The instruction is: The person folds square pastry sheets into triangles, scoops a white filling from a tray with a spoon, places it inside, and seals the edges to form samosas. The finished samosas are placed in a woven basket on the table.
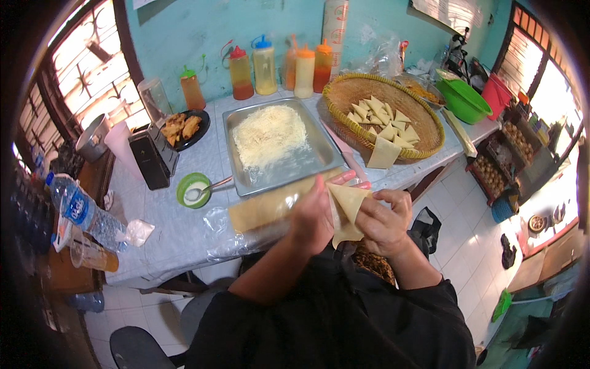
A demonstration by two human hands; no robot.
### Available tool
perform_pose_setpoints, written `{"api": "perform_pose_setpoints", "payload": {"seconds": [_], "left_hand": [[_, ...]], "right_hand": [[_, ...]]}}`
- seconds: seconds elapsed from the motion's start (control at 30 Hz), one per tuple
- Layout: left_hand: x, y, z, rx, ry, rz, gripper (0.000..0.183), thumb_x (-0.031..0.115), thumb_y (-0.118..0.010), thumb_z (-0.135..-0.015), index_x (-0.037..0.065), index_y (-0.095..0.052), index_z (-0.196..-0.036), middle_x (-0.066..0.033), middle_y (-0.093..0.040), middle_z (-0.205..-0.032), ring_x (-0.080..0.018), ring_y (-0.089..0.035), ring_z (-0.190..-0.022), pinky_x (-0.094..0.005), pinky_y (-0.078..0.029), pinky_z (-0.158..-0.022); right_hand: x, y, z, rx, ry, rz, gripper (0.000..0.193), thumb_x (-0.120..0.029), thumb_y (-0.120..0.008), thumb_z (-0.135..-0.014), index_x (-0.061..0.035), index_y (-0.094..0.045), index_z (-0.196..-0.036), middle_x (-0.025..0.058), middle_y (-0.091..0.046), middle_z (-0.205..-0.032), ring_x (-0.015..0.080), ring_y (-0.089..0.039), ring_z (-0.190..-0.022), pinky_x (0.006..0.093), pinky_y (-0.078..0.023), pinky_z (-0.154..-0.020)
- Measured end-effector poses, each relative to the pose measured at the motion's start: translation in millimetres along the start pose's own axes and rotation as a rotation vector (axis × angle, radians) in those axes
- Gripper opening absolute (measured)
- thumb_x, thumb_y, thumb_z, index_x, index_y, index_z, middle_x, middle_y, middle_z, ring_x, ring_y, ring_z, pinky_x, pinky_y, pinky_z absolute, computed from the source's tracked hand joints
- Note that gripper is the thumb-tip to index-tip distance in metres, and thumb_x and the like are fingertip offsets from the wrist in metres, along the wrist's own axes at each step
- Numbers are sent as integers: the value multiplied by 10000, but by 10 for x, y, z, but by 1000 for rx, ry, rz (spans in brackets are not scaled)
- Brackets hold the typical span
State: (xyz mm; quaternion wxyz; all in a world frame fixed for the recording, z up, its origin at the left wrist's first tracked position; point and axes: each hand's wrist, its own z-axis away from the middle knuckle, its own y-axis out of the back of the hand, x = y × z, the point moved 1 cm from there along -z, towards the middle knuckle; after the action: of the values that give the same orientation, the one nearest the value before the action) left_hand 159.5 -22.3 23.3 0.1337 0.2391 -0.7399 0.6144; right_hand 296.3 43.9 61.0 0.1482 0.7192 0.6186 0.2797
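Observation:
A pale pastry wrapper (347, 206) is folded into a cone-like shape above the table's front edge. My left hand (312, 212) supports it from the left, fingers stretched behind it. Its other side is pinched by my right hand (386, 222), with fingertips at the fold. Under my left hand lies a long stack of wrappers (261, 209) on clear plastic. Partly hidden below my right hand is a brown, crumbly filling (376, 264). Beyond my hands stands a metal tray (258, 183) with pale yellow shreds (270, 135); a pink-handled utensil (351, 161) lies beside it.
A woven basket (335, 101) holds several folded triangles (384, 117), and a flat wrapper (383, 153) hangs over its rim. On the left are a green bowl (184, 197) with a spoon, a phone (149, 161) and a water bottle (86, 209). Squeeze bottles (264, 67) line the wall.

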Motion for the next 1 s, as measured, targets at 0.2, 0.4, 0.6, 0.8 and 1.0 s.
{"api": "perform_pose_setpoints", "payload": {"seconds": [0.2, 0.4, 0.6, 0.8, 1.0], "left_hand": [[158, 78, 6, 17, -42, -64, 492, 306, -303, -971, -23, -317, -1337, -259, -409, -1330, -348, -451, -1198, -436, -331, -1032], [254, 186, 71, 25, -154, 17, 452, 241, -352, -954, -16, -349, -1326, -242, -472, -1278, -322, -490, -1165, -428, -351, -1023], [232, 97, 116, -60, -219, -54, 437, 211, -366, -955, -17, -352, -1327, -234, -473, -1284, -302, -487, -1179, -411, -359, -1022], [362, 114, 350, 4, -83, -121, 449, 210, -388, -957, -15, -339, -1343, -181, -456, -1301, -250, -469, -1195, -370, -385, -993], [625, 140, 368, -157, 228, -426, 518, 172, -532, -894, 11, -339, -1347, -85, -545, -1143, -149, -538, -1052, -309, -447, -878]], "right_hand": [[-70, -252, 65, -73, 3, 28, 243, -222, -600, -563, -154, -606, -797, -19, -585, -926, 229, -524, -879, 371, -372, -693], [-53, -231, -11, 56, -119, -266, 355, -194, -615, -588, -60, -602, -917, 83, -593, -936, 270, -520, -887, 387, -384, -790], [-77, -509, 2, 175, -1064, -1323, 699, -9, -545, -582, 18, -371, -1258, 99, -562, -997, 190, -530, -972, 293, -398, -879], [294, -443, -61, -69, -1065, -1397, 693, 47, -513, -555, 22, -424, -1242, 47, -542, -830, 141, -530, -800, 225, -416, -748], [290, -266, -610, -538, -303, -565, 536, -1, -587, -586, -72, -599, -1117, 94, -524, -774, 211, -510, -677, 304, -410, -682]]}}
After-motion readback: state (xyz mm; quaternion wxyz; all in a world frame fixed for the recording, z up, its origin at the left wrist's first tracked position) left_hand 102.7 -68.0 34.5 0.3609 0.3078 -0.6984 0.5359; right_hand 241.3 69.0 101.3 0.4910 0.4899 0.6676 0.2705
